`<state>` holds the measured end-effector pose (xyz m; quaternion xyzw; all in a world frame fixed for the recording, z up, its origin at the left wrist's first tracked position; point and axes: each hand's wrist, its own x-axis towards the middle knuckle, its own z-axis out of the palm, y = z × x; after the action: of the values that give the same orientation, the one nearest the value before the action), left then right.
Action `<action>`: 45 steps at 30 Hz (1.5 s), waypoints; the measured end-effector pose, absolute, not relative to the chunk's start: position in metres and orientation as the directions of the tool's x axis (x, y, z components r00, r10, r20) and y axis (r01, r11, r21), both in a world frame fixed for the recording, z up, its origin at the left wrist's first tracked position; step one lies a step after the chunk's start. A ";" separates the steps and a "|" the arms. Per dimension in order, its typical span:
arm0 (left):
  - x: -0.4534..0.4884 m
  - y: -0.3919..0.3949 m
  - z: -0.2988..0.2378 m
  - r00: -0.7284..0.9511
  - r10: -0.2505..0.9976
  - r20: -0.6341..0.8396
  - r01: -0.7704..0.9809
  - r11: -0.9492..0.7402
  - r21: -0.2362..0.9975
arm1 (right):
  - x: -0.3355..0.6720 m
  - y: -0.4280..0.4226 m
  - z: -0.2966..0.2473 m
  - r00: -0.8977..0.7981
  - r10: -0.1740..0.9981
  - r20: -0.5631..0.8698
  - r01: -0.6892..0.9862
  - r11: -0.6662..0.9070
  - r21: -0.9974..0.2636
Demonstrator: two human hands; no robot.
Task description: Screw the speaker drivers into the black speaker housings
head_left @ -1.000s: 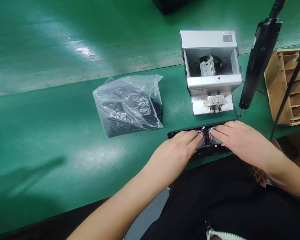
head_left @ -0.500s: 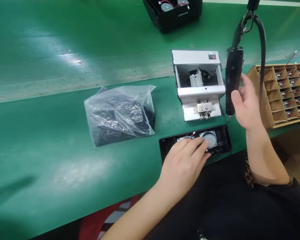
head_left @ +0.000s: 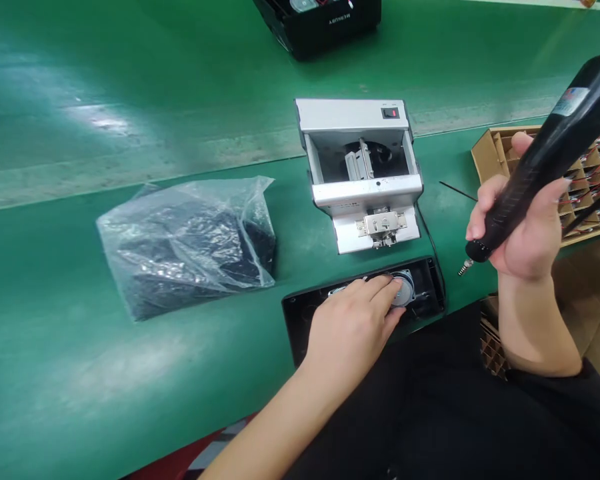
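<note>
My right hand (head_left: 527, 227) is wrapped round a black electric screwdriver (head_left: 545, 150), its bit pointing down and left above the bench. My left hand (head_left: 353, 323) reaches over a long black plastic housing (head_left: 427, 293) at the bench's near edge. Its fingertips and thumb close on a round grey speaker (head_left: 405, 291) seated in the housing. A second speaker is mostly hidden under that hand. Just behind the housing stands a silver screw feeder (head_left: 365, 190), with a rocker switch on top and a metal pick-up block at its front.
A clear plastic bag (head_left: 190, 247) with dark contents lies left of the feeder. Farther back is another black housing (head_left: 325, 30) holding speakers. The divided cardboard box (head_left: 495, 153) at right contains parts with red wires. A thin black cable (head_left: 433, 240) runs beside the feeder.
My right hand has closed on the hanging screwdriver and brought it nearer, tilting it. My left hand stays on the speaker. The view has shifted to the right.
</note>
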<state>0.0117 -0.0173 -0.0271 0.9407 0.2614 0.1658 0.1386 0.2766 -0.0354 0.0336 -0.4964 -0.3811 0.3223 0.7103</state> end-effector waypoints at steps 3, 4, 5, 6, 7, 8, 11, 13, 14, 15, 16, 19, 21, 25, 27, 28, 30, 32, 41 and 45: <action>0.011 -0.016 -0.029 0.800 0.542 0.256 0.443 -0.823 0.356 | 0.265 -0.030 0.050 0.501 0.819 0.279 -0.124 0.386 -0.914; 0.012 -0.016 -0.030 0.801 0.542 0.255 0.443 -0.823 0.356 | 0.260 -0.027 0.055 0.499 0.812 0.302 -0.123 0.411 -0.903; 0.012 -0.016 -0.030 0.801 0.542 0.253 0.443 -0.822 0.357 | 0.255 -0.024 0.060 0.492 0.810 0.319 -0.117 0.425 -0.898; 0.012 -0.016 -0.030 0.801 0.543 0.252 0.444 -0.821 0.359 | 0.249 -0.020 0.065 0.488 0.808 0.331 -0.109 0.433 -0.895; 0.012 -0.017 -0.030 0.799 0.545 0.253 0.445 -0.820 0.361 | 0.243 -0.016 0.069 0.500 0.795 0.344 -0.100 0.447 -0.889; 0.013 -0.017 -0.030 0.795 0.550 0.255 0.448 -0.817 0.364 | 0.237 -0.012 0.074 0.515 0.786 0.343 -0.100 0.452 -0.886; 0.015 -0.019 -0.032 0.783 0.563 0.265 0.454 -0.808 0.374 | 0.223 -0.004 0.088 0.539 0.782 0.313 -0.115 0.436 -0.893; 0.016 -0.020 -0.032 0.783 0.565 0.258 0.454 -0.804 0.383 | 0.219 0.000 0.096 0.443 0.843 0.307 -0.091 0.383 -0.919; 0.017 -0.020 -0.031 0.787 0.567 0.244 0.456 -0.801 0.388 | 0.217 0.002 0.099 0.371 0.874 0.313 -0.064 0.360 -0.931; 0.017 -0.020 -0.030 0.791 0.569 0.223 0.460 -0.795 0.396 | 0.214 0.005 0.100 0.313 0.888 0.336 -0.030 0.363 -0.931; 0.018 -0.020 -0.029 0.798 0.570 0.195 0.464 -0.788 0.404 | 0.211 0.008 0.099 0.276 0.890 0.363 0.003 0.377 -0.926; 0.020 -0.019 -0.023 0.818 0.567 0.103 0.477 -0.767 0.430 | 0.198 0.020 0.086 0.321 0.825 0.465 0.063 0.471 -0.880; 0.020 -0.018 -0.019 0.827 0.558 0.064 0.479 -0.760 0.439 | 0.191 0.027 0.071 0.330 0.792 0.513 0.058 0.525 -0.849; 0.021 -0.017 -0.018 0.841 0.540 0.043 0.466 -0.762 0.449 | 0.192 0.034 0.048 0.208 0.781 0.588 0.098 0.582 -0.808; 0.022 -0.017 -0.019 0.842 0.539 0.039 0.465 -0.760 0.455 | 0.193 0.035 0.044 0.185 0.786 0.589 0.175 0.564 -0.807; 0.022 -0.017 -0.020 0.840 0.541 0.036 0.468 -0.757 0.456 | 0.192 0.035 0.044 0.193 0.793 0.579 0.208 0.543 -0.813; 0.023 -0.017 -0.020 0.837 0.547 0.024 0.476 -0.749 0.461 | 0.190 0.036 0.045 0.236 0.794 0.561 0.233 0.514 -0.826; 0.023 -0.017 -0.020 0.836 0.549 0.011 0.482 -0.743 0.464 | 0.188 0.036 0.048 0.273 0.802 0.531 0.158 0.507 -0.847; 0.020 -0.014 -0.021 0.830 0.555 0.055 0.470 -0.749 0.467 | 0.219 -0.027 0.078 0.219 0.844 0.489 0.050 0.491 -0.870; 0.020 -0.013 -0.023 0.828 0.553 0.093 0.455 -0.759 0.465 | 0.220 -0.044 0.062 0.290 0.800 0.525 0.105 0.518 -0.849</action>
<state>0.0195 -0.0134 -0.0227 0.9310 0.2708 0.1131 0.2169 0.2201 -0.0443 0.0620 -0.4198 -0.5390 0.2541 0.6846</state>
